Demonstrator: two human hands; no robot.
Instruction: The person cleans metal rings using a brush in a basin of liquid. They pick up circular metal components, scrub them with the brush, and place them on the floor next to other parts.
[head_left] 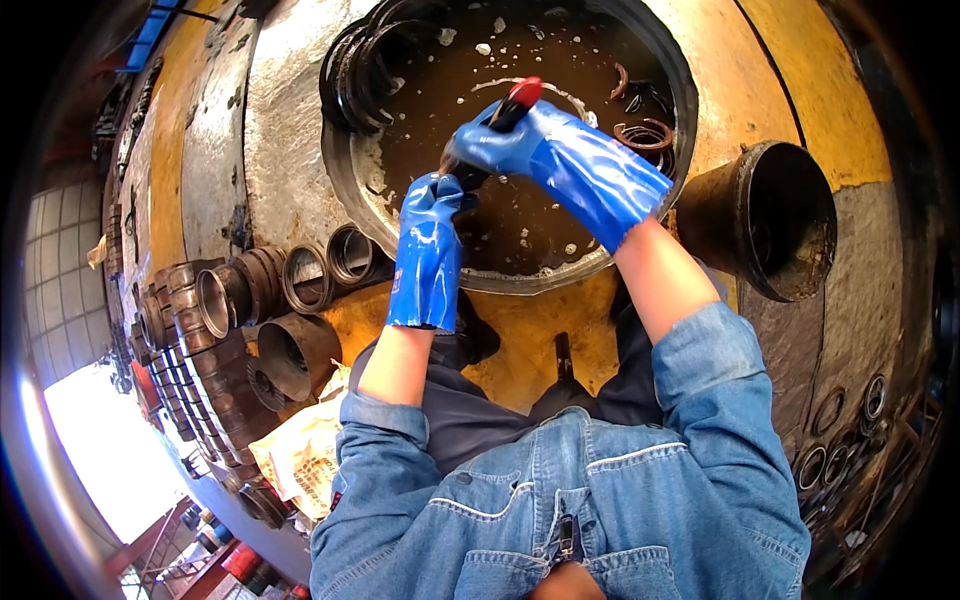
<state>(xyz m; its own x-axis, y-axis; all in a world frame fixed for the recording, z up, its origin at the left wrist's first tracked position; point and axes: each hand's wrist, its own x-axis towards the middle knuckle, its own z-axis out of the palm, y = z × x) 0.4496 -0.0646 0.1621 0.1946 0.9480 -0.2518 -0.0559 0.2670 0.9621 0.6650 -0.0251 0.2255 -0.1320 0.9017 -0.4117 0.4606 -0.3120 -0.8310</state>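
Long blue rubber gloves cover both my hands, which meet above a large round tub (345, 190) of murky brown liquid. My right hand (497, 143) is wrapped round a tool with a black-and-red handle (524, 94), its red end pointing up and away to the right. The tool's working end is blurred and partly hidden close to my left hand. My left hand (432, 203) is closed just below and left of the right one. Something dark shows at its fingers, too covered to name.
Black rings (352, 80) lean over the tub's left rim; rust-brown rings (645, 136) lie at its right side. An open metal cylinder (745, 220) stands at right. Metal sleeves (222, 298) and a paper sack (305, 455) are at left. Several rings (812, 466) lie lower right.
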